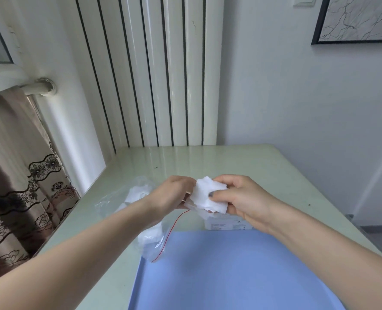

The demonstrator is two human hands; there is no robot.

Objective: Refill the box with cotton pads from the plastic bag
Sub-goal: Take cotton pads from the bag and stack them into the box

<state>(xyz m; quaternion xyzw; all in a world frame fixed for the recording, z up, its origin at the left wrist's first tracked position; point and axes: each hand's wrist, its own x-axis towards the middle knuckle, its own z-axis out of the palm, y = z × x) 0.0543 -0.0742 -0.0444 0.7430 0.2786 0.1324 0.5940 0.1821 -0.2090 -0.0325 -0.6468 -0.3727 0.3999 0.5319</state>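
A stack of white square cotton pads is held above the table between both hands. My right hand grips the stack, thumb on top and fingers under it. My left hand pinches the stack's left edge. A clear plastic bag with a red zip line lies on the table under my left forearm, with more white pads inside. The white box sits just below my right hand, mostly hidden by it.
A blue tray lies near the front of the pale green table. A white radiator stands behind the table, a patterned curtain hangs at the left, and a wall is close on the right.
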